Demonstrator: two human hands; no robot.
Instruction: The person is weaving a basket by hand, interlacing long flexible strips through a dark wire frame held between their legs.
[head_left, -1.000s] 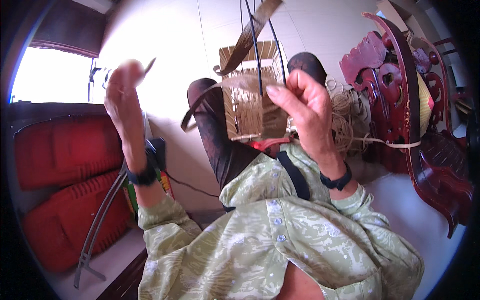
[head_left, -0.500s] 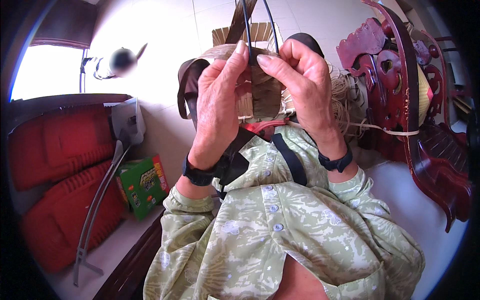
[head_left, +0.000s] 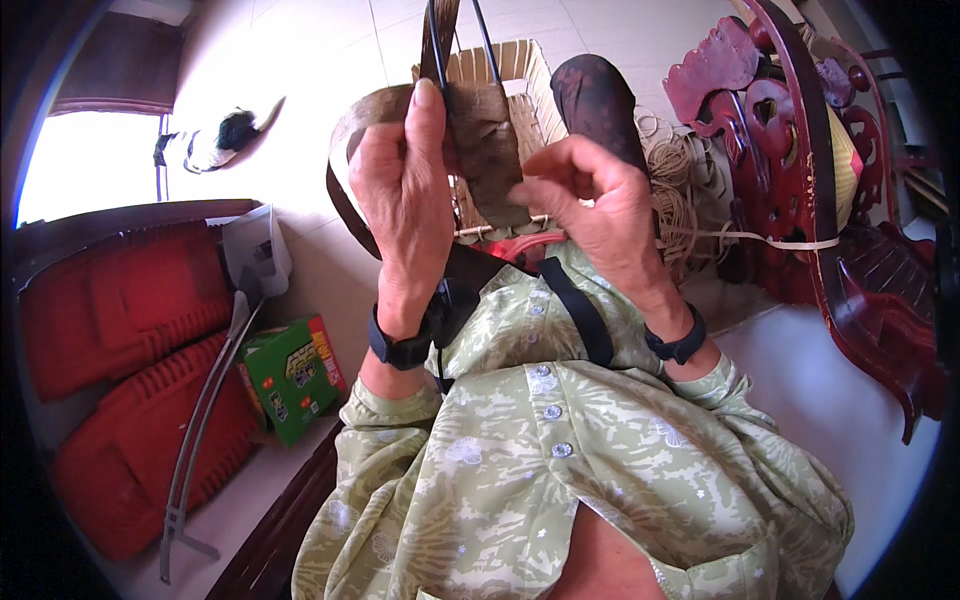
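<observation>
My left hand (head_left: 405,190) is closed, thumb up, on a flat brown strip (head_left: 375,105) that loops out to the left. The strip passes across two thin black rods (head_left: 486,40) and joins a brown woven piece (head_left: 485,165) hanging below them. At the right edge of that piece, my right hand (head_left: 595,195) has thumb and fingertips pinched, the other fingers curled. What exactly lies between those fingertips is hard to see. Behind the woven piece stands a pale woven basket (head_left: 520,60), partly hidden by the strip and my hands.
Coils of pale cord (head_left: 680,180) lie to the right; one strand runs to a carved dark red wooden chair (head_left: 790,150). At left are red moulded cases (head_left: 130,310), a grey metal stand (head_left: 195,430) and a green box (head_left: 295,380). A black-and-white animal (head_left: 215,140) is on the floor.
My right hand has moved down from the rods to the woven piece's right edge. The rods and strip have shifted left with my left hand, showing more basket.
</observation>
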